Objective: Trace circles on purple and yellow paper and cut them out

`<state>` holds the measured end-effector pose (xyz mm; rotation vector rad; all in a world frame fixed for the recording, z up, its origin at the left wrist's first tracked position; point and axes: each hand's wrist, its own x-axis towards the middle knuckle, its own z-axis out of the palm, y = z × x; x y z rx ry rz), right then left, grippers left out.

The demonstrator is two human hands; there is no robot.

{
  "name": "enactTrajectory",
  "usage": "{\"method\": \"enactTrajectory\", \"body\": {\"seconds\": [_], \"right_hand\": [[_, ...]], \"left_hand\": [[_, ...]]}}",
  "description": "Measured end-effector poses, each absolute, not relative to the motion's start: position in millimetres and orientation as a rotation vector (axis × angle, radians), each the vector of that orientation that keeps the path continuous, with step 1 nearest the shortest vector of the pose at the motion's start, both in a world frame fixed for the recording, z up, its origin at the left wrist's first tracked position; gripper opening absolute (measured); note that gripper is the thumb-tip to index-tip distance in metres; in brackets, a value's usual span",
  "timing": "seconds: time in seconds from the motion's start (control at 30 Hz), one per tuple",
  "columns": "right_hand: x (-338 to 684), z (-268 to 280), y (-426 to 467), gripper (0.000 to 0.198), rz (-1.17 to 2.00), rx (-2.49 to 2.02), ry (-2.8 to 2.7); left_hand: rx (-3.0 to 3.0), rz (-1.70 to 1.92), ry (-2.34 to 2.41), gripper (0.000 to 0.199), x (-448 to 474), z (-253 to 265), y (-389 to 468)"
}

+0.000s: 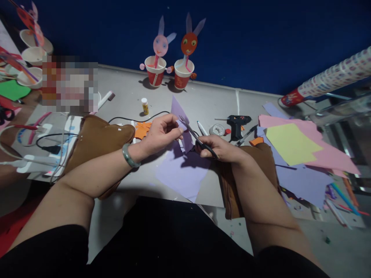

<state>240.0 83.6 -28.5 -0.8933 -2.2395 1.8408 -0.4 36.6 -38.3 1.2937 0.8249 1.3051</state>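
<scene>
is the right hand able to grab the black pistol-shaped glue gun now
Probably not yet: the right hand grips black-handled scissors. Once freed, it likely could, since the glue gun lies nearby, uncovered.

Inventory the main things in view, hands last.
Scissors: one, black handles, right hand
Paper: at least two, purple, left hand and table
Cup figures: two, red, back
Bottle: one, yellow, centre
Cutouts: uncounted, orange, beside left hand
Glue gun: one, black, right
Tape roll: one, clear, right
Marker: one, white, behind scissors
Cushions: two, brown, left and right
Paper pile: one, pink, yellow, purple, right
Cup stack: one, multicoloured, right
Cups: several, pale, far left
Power strip: one, white, left
Hands: two, bare, centre
</scene>
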Motion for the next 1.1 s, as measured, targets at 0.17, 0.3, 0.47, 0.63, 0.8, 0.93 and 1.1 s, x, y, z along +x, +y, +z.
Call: {"method": "enactTrajectory", "body": {"seconds": [0.17, 0.3, 0.47, 0.63, 0.8, 0.93, 1.1], "right_hand": [[239.8, -27.8, 83.6, 0.066, 1.849, -0.873, -2.240], [240.1, -28.2, 83.9, 0.064, 1.849, -0.844, -2.242], [239.9, -29.1, 84.4, 0.064, 1.863, -0.829, -2.240], [241.1, -31.5, 84.1, 0.066, 1.817, -0.847, -2.252], [241.0, -32.1, 83.2, 0.067, 1.817, -0.849, -2.241], [239.3, -30.6, 83.2, 0.066, 1.818, -0.842, -2.241], [237.6, -27.7, 82.8, 0.065, 1.830, -0.840, -2.262]], "left_hand": [[1.255, 1.324, 0.830, 0.035, 0.1, -35.6, 35.4], [1.256, 1.333, 0.845, 0.035, 0.1, -33.6, 34.7], [1.271, 1.344, 0.864, 0.036, -0.6, -34.4, 35.0], [1.245, 1.384, 0.859, 0.038, 0.9, -35.8, 35.8], [1.265, 1.391, 0.833, 0.035, 2.1, -33.1, 35.4], [1.328, 1.392, 0.856, 0.034, 1.2, -32.3, 35.7], [1.352, 1.381, 0.878, 0.038, 0.8, -33.3, 36.4]]}}
